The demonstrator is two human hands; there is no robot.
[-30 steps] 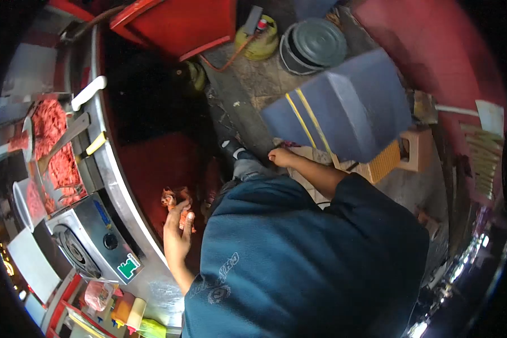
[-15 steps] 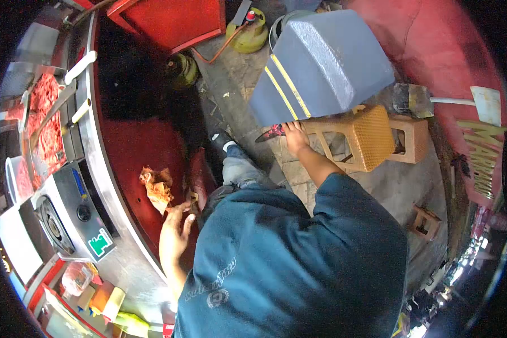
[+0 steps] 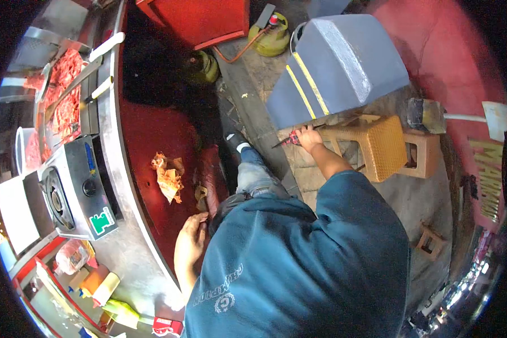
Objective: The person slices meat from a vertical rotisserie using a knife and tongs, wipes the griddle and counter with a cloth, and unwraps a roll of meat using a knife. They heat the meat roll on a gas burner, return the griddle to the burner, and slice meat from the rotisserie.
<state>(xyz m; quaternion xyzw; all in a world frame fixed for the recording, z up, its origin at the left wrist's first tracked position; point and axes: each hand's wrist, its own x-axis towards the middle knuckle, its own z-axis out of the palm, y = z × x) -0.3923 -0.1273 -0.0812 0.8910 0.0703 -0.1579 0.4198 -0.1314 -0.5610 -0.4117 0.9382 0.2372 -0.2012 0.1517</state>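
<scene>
My left hand [image 3: 190,242] is low over the red panel beside the steel counter, its fingers loosely bent and nothing visible in them. Beyond its fingertips lies a crumpled orange-and-white wrapper [image 3: 168,177], apart from the hand. My right hand [image 3: 310,139] has its fingers closed round a slim red-and-black patterned thing [image 3: 292,138] with a dark pointed end. That hand is between the narrow end of a large grey-blue bin [image 3: 343,62] with two yellow stripes and the legs of a tan woven-top stool [image 3: 386,147].
On the left counter [image 3: 130,211] stand a gas stove [image 3: 76,188], a tray of red shredded food [image 3: 67,101] and sauce bottles [image 3: 106,288]. Green gas cylinders [image 3: 271,36] are at the top. A small brown stool [image 3: 431,242] stands at the right.
My right hand has reached forward to the red-and-black thing and closed on it. The wrapper, at my left fingers earlier, now lies apart from them. The grey-blue bin's outline has shifted.
</scene>
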